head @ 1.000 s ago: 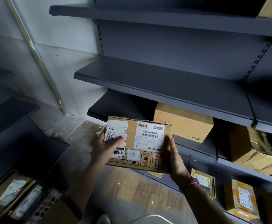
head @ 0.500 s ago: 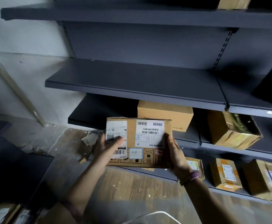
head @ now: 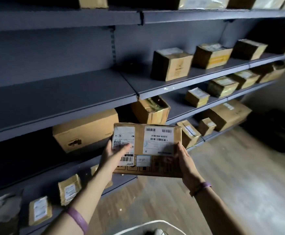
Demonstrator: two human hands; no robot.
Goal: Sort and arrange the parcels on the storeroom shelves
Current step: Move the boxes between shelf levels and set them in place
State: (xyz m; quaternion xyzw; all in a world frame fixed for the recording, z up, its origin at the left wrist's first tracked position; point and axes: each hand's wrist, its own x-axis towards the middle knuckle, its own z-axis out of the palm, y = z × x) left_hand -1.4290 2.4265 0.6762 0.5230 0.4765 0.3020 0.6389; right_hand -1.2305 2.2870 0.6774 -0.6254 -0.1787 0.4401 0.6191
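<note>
Since half a second ago, the view is swinging rightward along the dark grey steel shelving [head: 57, 97], bringing a longer run of shelves and more cartons into sight, while the labelled parcel [head: 146, 150] is staying level between both hands in front of the shelves, above the floor.

The left hand [head: 114, 156] is gripping the parcel's left end, thumb lying across a white label; the right hand [head: 185, 160] is clasping its right end. Two large white shipping labels are showing on the parcel's top, with smaller stickers below them. Each arm is wearing a purple band [head: 78, 219].

Three brown cartons [head: 171, 65] are standing on the waist-high shelf to the right; its left span is lying bare. One long carton [head: 86, 129] and a taped carton [head: 151, 109] are sitting on the shelf below, just behind the held parcel, with further small boxes to the right. Several small parcels [head: 69, 189] are leaning on the lowest shelf at left.

Worn wooden flooring [head: 223, 175] is running along the dim storeroom.
</note>
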